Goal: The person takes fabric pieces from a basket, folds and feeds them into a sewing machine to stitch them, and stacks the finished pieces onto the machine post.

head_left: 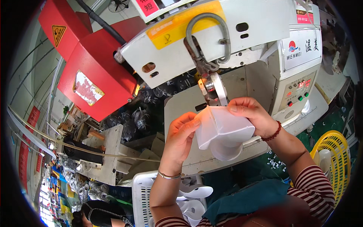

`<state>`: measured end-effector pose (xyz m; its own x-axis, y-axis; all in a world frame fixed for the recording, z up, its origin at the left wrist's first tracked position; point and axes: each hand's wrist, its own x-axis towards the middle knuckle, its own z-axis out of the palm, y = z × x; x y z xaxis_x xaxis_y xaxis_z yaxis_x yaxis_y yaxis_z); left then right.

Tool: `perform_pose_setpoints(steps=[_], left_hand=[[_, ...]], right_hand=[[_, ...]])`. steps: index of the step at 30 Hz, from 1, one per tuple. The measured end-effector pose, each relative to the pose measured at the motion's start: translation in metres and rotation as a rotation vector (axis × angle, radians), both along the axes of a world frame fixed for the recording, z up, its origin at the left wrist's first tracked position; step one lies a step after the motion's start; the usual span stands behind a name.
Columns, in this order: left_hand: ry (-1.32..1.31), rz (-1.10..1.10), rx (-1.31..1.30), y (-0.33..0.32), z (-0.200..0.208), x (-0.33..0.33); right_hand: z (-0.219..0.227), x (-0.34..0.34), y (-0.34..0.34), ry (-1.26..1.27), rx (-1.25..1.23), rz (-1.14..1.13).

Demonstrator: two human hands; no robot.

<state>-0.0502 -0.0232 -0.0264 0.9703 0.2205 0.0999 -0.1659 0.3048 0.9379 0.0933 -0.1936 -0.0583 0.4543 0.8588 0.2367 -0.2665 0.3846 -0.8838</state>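
Both my hands hold a white, slightly see-through piece [234, 126] with angular folded panels and a rounded cup-like lower part. My left hand [179, 138] pinches its upper left edge between thumb and fingers. At the upper right edge, my right hand [251, 115] has its thumb on top and fingers behind the piece. The far edge meets the white wheel [218, 89] at the end of the machine's arm; whether they touch I cannot tell. Orange light shows beside the wheel on a metal part [204, 86].
A white machine head [242, 41] hangs over the pale worktable [177, 109], with a control box [297, 87] at right. Red housing [94, 64] juts in at upper left. White pieces lie in a white basket [141, 189] below; a yellow basket [332, 145] stands at right.
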Motion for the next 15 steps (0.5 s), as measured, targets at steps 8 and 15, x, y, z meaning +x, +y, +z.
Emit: perform_pose_setpoints(steps=[8,15], left_hand=[[0.018,-0.066,-0.157,-0.005,0.000,0.012],[-0.483,0.310,0.830,-0.021,-0.016,-0.022]], right_hand=[[-0.004,0.009,0.007,0.614,0.077,0.301],[0.008,-0.007,-0.003,0.318,0.063,0.068]])
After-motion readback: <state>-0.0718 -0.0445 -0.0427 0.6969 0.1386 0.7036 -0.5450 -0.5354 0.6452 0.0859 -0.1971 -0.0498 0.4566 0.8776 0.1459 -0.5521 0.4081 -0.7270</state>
